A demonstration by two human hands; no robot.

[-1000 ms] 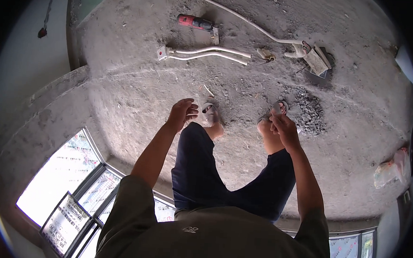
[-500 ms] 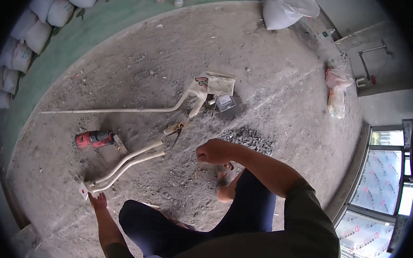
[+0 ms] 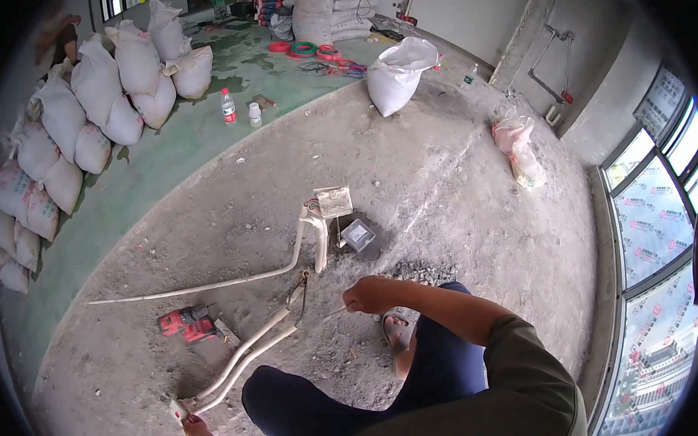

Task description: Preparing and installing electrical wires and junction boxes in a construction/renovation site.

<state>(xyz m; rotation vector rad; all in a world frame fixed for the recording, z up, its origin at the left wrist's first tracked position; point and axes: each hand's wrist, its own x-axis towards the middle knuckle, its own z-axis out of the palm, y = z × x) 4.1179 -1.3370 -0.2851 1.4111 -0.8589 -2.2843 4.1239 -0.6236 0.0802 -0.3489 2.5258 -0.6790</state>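
Observation:
My right hand [image 3: 367, 294] is closed on a thin metal rod [image 3: 334, 312] above the dusty floor, beside my raised knee. My left hand [image 3: 195, 426] grips a small white box [image 3: 179, 410] at the bottom, where two white conduits [image 3: 240, 361] join it. A short pipe piece [image 3: 295, 292] with dark wire lies by their free ends. Above are a larger off-white box [image 3: 332, 201] with wires and bent conduits, and a grey box [image 3: 358, 236]. A red power tool [image 3: 183, 321] lies left of the conduits. A rubble pile [image 3: 423, 271] is partly hidden behind my right arm.
Stacked white sacks [image 3: 91, 94] line the left, with part of a person [image 3: 62, 41] behind. A standing sack [image 3: 396, 78], bottles [image 3: 229, 109], colored wire coils [image 3: 301, 50] and a plastic bag [image 3: 518, 152] lie farther off. Windows [image 3: 652, 226] run along the right.
My view has swung up across the room. My left hand has moved from beside my knee onto the small white box. My right hand has swung forward, its rod now showing beside the conduits.

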